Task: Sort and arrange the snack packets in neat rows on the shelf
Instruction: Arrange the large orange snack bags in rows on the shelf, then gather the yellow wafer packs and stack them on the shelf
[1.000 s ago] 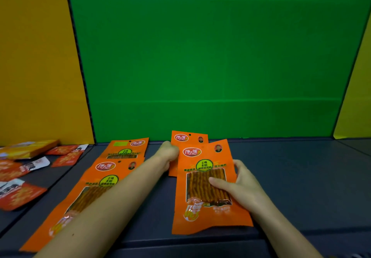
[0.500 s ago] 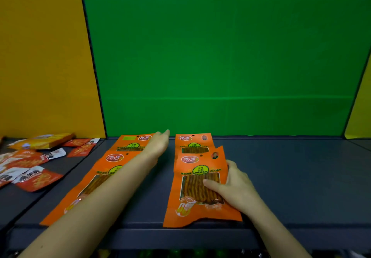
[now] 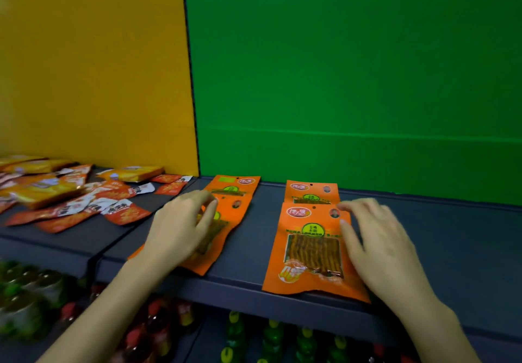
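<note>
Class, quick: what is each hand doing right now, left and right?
Left hand: fingers bent over the left front packet, blurred; grip cannot be told.
Right hand: open, fingers spread on the right front packet.

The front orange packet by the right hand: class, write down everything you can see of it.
The front orange packet is a flat, glossy plastic pouch with a red-and-white logo, a hang hole, a green round label and a clear window showing reddish-brown strips. It lies face up on the dark shelf, its bottom edge at the front lip, its top overlapping a matching rear packet. The right hand rests on its right side.
</note>
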Demonstrator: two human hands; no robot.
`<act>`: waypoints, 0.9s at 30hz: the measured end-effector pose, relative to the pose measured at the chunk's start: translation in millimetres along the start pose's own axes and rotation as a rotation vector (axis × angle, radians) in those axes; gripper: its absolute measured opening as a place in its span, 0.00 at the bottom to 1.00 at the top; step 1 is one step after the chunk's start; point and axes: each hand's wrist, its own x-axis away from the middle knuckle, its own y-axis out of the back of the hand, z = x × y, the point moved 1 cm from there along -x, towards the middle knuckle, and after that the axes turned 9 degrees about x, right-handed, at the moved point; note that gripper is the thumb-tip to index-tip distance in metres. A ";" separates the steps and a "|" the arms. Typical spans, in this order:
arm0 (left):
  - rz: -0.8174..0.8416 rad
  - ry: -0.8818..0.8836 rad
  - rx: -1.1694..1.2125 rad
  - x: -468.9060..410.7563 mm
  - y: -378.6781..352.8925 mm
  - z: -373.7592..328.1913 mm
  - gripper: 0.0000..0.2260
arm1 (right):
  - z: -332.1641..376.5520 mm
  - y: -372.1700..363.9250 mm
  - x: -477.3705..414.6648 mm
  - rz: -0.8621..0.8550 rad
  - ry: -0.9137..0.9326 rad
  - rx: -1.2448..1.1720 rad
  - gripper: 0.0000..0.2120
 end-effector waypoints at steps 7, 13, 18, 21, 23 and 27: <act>-0.073 0.153 -0.149 101.0 68.3 39.6 0.19 | 90.7 -12.6 26.6 0.021 0.404 -0.404 0.11; -0.100 0.336 -0.401 191.1 119.2 81.3 0.15 | 180.8 -57.4 51.8 0.222 0.627 -0.532 0.10; -0.103 0.634 -0.500 282.7 149.3 116.0 0.05 | 251.8 -94.3 87.0 0.393 0.764 -0.529 0.10; -0.108 0.843 -0.484 327.5 165.5 132.3 0.06 | 288.9 -115.7 110.3 0.456 0.827 -0.524 0.11; -0.111 0.903 -0.479 347.0 179.4 144.4 0.06 | 314.4 -125.5 122.9 0.491 0.847 -0.523 0.12; -0.110 0.918 -0.484 369.4 207.1 180.8 0.06 | 368.0 -139.6 139.5 0.531 0.807 -0.532 0.12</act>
